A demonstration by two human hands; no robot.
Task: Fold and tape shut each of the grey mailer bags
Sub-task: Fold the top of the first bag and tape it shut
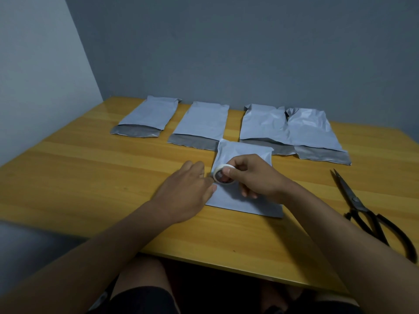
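we sit at a glossy yellow-orange wooden table [90,168] with long streaks of grain, pushed into a corner where a dull blue-grey back wall [226,46] meets a paler wall on the left [34,75]. along the far edge of the table lie four flat grey plastic mailer bags with their darker open flaps turned toward us: the far-left bag [147,116], the second bag [201,123], the third bag [263,123] and the rightmost bag [315,132], which overlaps the third at its edge. nearer to us lies a fifth grey mailer bag [242,200], folded, its far end touching the flaps of the second and third bags. our right hand [256,177] hovers over this folded bag, fingers curled, thumb and fingers pinching a small white roll of tape [223,175] held on edge just above the bag's left side. our left hand [188,191] lies with fingers straight and together, fingertips at the bag's left edge beside the roll; we cannot tell whether it grips a tape end. a pair of black metal scissors [362,207] lies closed on the table well to the right. below the near edge of the table our bare knees and dark shorts [140,300] show.
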